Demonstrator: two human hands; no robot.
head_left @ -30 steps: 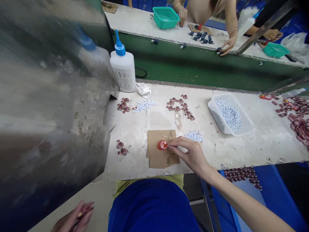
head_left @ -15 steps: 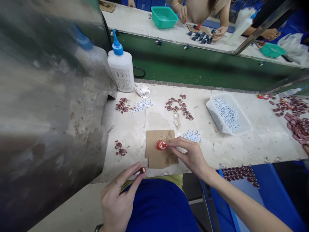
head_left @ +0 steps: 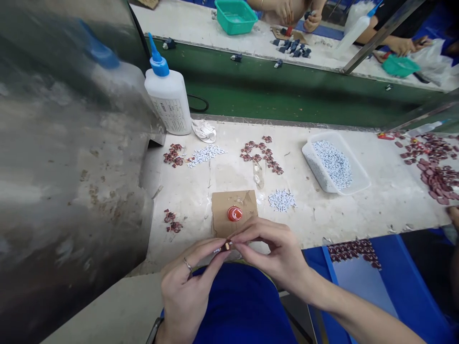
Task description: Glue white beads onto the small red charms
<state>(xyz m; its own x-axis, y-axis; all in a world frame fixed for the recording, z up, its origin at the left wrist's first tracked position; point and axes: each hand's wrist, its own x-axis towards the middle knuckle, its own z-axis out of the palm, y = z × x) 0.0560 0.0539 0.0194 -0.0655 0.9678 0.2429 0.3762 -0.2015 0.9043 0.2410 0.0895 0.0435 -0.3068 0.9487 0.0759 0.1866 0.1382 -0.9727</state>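
My left hand [head_left: 188, 282] is closed in a pinch on a small dark brown part [head_left: 225, 246] with a tan spot. My right hand [head_left: 274, 248] is closed too, its thumb and forefinger meeting the brown part's right side around a tiny white piece [head_left: 230, 243], mostly covered by the fingertips. Just beyond the hands, a small red cup [head_left: 234, 213] of shiny liquid stands on a square of brown cardboard [head_left: 219, 203]. A pile of tiny white pieces [head_left: 282, 200] lies right of the cardboard.
Behind left stand a white bottle with blue nozzle [head_left: 168, 100] and a crumpled white wad [head_left: 204, 131]. Brown parts [head_left: 263, 154] lie in clusters. A clear tub [head_left: 360, 181] holds white pieces. A metal panel [head_left: 79, 181] bounds the left. Co-workers' hands [head_left: 285, 10] are across the bench.
My right hand has left the red cup and come down and left to the brown part. My left hand has moved slightly right with that part, so both hands now meet.
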